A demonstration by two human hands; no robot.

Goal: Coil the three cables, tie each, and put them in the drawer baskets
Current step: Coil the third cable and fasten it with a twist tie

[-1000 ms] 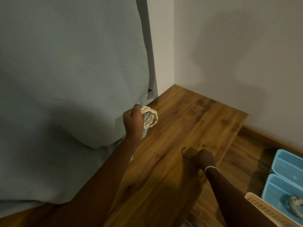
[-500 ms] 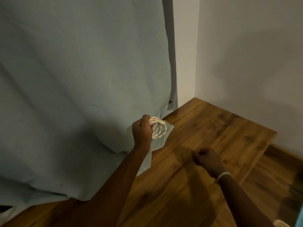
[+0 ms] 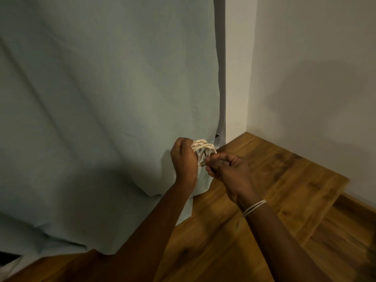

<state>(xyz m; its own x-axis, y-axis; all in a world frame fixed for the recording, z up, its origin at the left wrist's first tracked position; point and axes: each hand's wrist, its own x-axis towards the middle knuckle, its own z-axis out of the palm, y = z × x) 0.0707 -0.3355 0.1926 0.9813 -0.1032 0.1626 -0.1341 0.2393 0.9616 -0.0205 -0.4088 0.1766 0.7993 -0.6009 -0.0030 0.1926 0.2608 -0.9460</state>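
My left hand point(image 3: 184, 158) grips a small coil of white cable point(image 3: 203, 149), held up in front of the blue-grey cloth. My right hand point(image 3: 227, 169) is right beside it, its fingers curled, pinching a thin dark tie point(image 3: 205, 160) at the lower side of the coil. The tie is small and partly hidden by my fingers. No baskets or other cables are in view.
A wooden tabletop point(image 3: 264, 180) runs from the room corner toward me, ending at an edge on the right. A large blue-grey cloth point(image 3: 101, 108) hangs over the left side and drapes onto the table. White walls point(image 3: 315, 68) meet behind.
My right hand lifted off the tabletop with the dark tie and came up to the coil. The view swung left and up, so the blue baskets on the right left the frame.
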